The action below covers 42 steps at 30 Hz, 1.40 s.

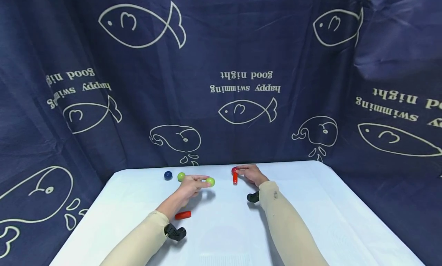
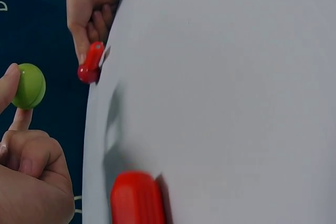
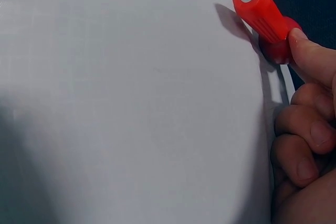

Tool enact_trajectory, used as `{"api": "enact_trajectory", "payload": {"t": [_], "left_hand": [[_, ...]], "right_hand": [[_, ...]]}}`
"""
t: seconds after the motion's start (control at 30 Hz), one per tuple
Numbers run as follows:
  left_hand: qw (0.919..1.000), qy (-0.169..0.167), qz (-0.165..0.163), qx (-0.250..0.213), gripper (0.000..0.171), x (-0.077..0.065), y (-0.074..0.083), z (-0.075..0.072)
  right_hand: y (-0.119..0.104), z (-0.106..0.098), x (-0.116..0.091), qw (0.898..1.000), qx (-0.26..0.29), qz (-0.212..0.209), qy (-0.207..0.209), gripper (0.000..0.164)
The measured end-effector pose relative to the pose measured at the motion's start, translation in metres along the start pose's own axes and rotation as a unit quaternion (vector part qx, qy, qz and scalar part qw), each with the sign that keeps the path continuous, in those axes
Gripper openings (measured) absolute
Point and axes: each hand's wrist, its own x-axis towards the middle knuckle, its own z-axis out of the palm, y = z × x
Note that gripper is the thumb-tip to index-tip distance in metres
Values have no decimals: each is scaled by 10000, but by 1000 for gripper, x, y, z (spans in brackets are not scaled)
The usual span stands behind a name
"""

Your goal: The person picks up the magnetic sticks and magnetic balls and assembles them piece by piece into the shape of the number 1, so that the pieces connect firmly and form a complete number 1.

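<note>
Pinching green ball (image 1: 210, 181) in left hand (image 1: 189, 185), between thumb and forefinger with other fingers curled in; held up above white table (image 1: 293, 220). Pinching dark red ball (image 1: 234, 170) in right hand (image 1: 253, 174), well right of left grip, close to far table edge, with thumb against it. Touching that ball, just beside right thumb: red stick (image 1: 235, 179); can't tell if joined. Just left of left knuckles: second green ball (image 1: 181, 176), then navy ball (image 1: 168, 175) farther out, both on table. Just right of left wrist: second red stick (image 1: 183, 215), lying flat. Beyond both grips: navy fish-print cloth (image 1: 193, 104).
</note>
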Motion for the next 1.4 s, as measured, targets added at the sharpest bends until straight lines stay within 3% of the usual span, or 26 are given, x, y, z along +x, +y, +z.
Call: {"api": "enact_trajectory", "payload": {"t": [0.27, 0.7, 1.03, 1.4], "left_hand": [[9998, -10, -62, -204, 47, 6, -3, 18], [9998, -42, -139, -127, 43, 10, -6, 45], [9986, 266, -362, 272, 40, 19, -7, 68], [9951, 475, -672, 539, 39, 27, -12, 84]], "right_hand": [[-1, 1, 2, 9999, -141, 42, 47, 33], [0, 2, 4, 9997, -232, -45, 35, 33], [-1, 0, -3, 9998, -89, -149, 39, 35], [-1, 1, 4, 9999, -96, 101, 60, 33]]}}
